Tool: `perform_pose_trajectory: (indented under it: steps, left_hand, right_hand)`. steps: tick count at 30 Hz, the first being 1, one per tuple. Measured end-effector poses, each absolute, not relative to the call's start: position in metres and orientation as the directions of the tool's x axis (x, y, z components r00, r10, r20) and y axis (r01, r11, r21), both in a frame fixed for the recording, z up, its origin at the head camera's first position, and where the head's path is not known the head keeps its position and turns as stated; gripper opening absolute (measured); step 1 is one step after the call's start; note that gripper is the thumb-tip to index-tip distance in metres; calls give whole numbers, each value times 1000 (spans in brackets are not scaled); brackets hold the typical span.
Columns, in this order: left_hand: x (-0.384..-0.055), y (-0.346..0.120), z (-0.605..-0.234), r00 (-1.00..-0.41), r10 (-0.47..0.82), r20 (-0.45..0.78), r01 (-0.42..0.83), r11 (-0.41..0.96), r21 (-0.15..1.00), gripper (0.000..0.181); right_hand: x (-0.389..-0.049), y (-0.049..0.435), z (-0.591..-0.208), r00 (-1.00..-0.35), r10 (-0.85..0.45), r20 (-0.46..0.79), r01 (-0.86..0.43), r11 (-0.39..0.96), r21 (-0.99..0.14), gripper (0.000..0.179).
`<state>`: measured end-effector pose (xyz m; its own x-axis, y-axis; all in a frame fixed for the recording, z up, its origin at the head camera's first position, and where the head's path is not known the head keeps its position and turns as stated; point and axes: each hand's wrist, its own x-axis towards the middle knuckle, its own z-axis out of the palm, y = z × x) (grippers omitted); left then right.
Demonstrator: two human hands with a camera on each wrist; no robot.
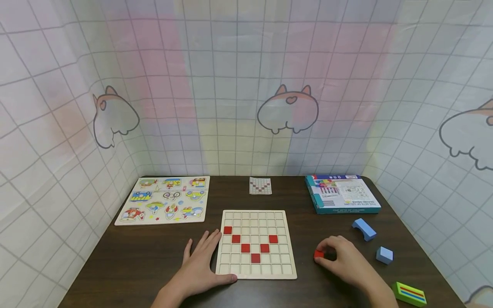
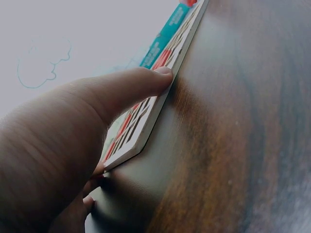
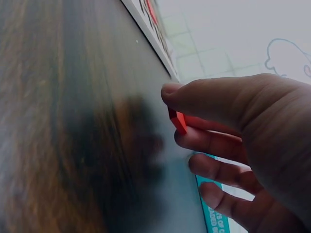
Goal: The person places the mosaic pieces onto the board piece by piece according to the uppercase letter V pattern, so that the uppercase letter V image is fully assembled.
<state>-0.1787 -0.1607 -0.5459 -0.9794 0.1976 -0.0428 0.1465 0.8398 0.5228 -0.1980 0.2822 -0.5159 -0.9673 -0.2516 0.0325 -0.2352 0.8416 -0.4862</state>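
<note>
A wooden grid board (image 1: 256,277) lies in the middle of the table, and several red square tiles (image 1: 245,248) sit in its cells in a lopsided V. My left hand (image 1: 198,269) rests at the board's left side with fairly straight fingers; its thumb (image 2: 146,80) lies on the near edge of the board. Right of the board, my right hand (image 1: 343,259) pinches one red square tile (image 3: 178,120) between thumb and forefinger. The other fingers of that hand are loosely bent. Behind the board lies a small pattern card (image 1: 260,186) with dark marks in a V.
A picture puzzle board (image 1: 163,201) lies at the back left. At the back right is a flat blue-edged box (image 1: 343,194). Down the right side are a blue arch block (image 1: 364,229), a blue cube (image 1: 384,255) and a green striped block (image 1: 410,294). Patterned cloth (image 1: 239,154) surrounds the table.
</note>
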Motion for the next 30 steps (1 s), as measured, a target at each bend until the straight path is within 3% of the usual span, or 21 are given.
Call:
perform_pose_trajectory:
  steps: [30]
  left_hand:
    - [-179, -162, -549, -979, 199, -37, 151, 842, 518, 139]
  right_hand:
    - [-242, 236, -518, -934, -318, 161, -354, 778, -518, 18]
